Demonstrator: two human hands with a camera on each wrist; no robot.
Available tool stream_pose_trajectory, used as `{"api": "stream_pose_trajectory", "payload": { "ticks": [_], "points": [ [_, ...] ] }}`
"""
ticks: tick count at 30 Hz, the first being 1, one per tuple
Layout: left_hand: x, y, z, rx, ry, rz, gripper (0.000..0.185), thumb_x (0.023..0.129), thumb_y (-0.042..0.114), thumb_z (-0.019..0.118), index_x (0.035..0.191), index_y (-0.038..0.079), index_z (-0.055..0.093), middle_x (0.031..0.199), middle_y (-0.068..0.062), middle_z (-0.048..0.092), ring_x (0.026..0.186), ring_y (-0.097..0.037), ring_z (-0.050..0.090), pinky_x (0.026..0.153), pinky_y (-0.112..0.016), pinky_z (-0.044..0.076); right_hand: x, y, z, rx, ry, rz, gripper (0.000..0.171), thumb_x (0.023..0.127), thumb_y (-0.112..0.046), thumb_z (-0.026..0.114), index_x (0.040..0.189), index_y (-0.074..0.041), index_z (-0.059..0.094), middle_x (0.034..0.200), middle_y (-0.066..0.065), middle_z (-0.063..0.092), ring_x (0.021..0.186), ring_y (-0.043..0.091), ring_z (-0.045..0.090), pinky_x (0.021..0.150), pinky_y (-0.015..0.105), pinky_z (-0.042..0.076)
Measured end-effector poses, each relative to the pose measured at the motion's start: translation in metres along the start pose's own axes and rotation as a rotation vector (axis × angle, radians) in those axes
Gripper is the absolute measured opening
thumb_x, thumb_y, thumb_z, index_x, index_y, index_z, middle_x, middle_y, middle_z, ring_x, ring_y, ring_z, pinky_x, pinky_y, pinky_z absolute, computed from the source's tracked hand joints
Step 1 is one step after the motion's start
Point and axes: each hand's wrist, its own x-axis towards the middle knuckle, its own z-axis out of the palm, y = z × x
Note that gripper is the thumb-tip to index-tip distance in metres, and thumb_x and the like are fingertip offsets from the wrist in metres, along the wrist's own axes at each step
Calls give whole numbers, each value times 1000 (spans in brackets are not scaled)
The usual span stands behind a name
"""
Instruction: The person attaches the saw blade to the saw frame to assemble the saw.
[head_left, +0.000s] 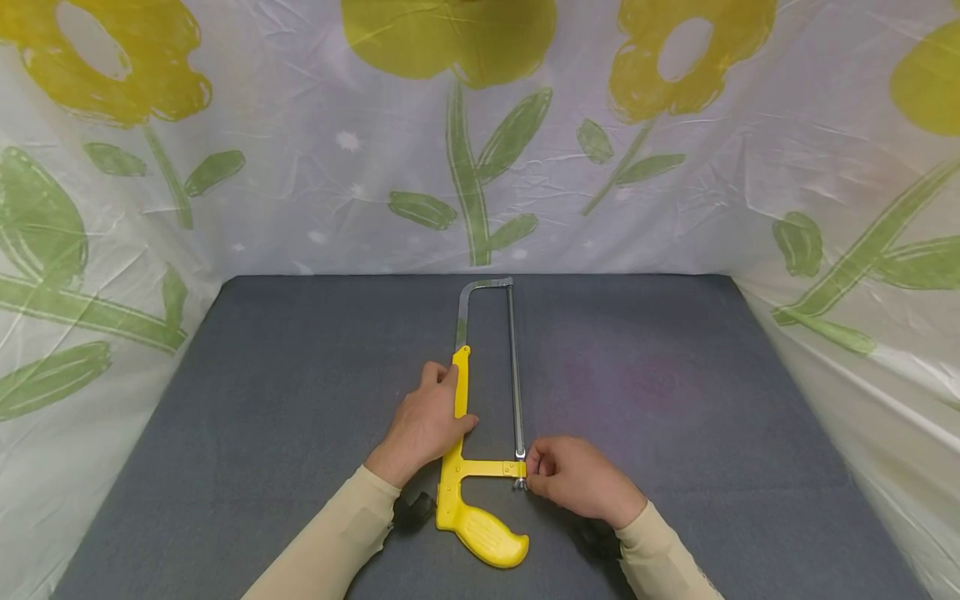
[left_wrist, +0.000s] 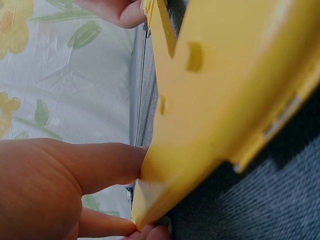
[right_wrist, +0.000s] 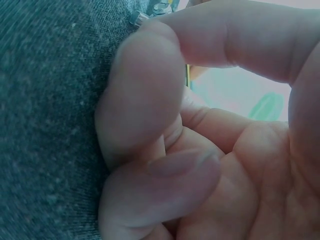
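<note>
A hacksaw (head_left: 450, 500) with a yellow frame and handle lies on the grey cloth, its silver front bow pointing away from me. My left hand (head_left: 423, 421) grips the yellow spine, thumb on the inner side; the left wrist view shows the fingers around the yellow frame (left_wrist: 215, 100). Along the saw's right side runs the narrow metal blade (head_left: 516, 375). At the near end of the blade, my right hand (head_left: 573, 479) has curled fingers, with thumb and index tips pinched together at the small metal wing nut (head_left: 520, 483). Those fingertips partly cover the nut (right_wrist: 139, 18) in the right wrist view.
Grey cloth (head_left: 315, 367) covers the table. White sheeting (head_left: 300, 167) printed with yellow flowers hangs behind it and along both sides. Dark wrist-worn devices (head_left: 412, 510) sit under both forearms, close to the cloth.
</note>
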Motion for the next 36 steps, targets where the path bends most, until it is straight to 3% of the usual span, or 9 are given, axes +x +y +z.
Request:
{"api": "stream_pose_trajectory", "payload": {
  "ticks": [22, 26, 31, 36],
  "points": [
    [0, 0, -1, 2, 0, 7, 90, 92, 27, 88, 166, 4, 42, 149, -17, 47, 79, -20, 59, 67, -30, 56, -1, -2, -1, -27, -14, 1, 10, 85, -7, 71, 87, -17, 69, 66, -11, 54, 56, 2, 45, 55, 23, 36],
    [-1, 0, 0, 5, 8, 5, 90, 92, 27, 88, 165, 3, 42, 149, -17, 47, 79, -21, 60, 67, -31, 57, -2, -4, -2, 27, -38, 53, 6, 88, -19, 74, 89, -17, 69, 67, -9, 56, 57, 5, 46, 54, 24, 36],
    [-1, 0, 0, 13, 12, -1, 90, 92, 27, 88, 165, 3, 42, 148, -17, 47, 81, -21, 60, 70, -32, 58, 0, -5, 0, 55, -21, 140, 29, 89, -44, 81, 91, -19, 67, 66, -8, 55, 57, 9, 47, 53, 27, 37],
    [0, 1, 0, 17, 4, -5, 90, 92, 28, 88, 166, 4, 42, 149, -17, 47, 83, -21, 60, 72, -33, 59, -1, -9, 5, 21, 14, 156, 40, 84, -51, 87, 90, -18, 65, 64, -7, 51, 55, 10, 45, 51, 27, 33]
  ]
}}
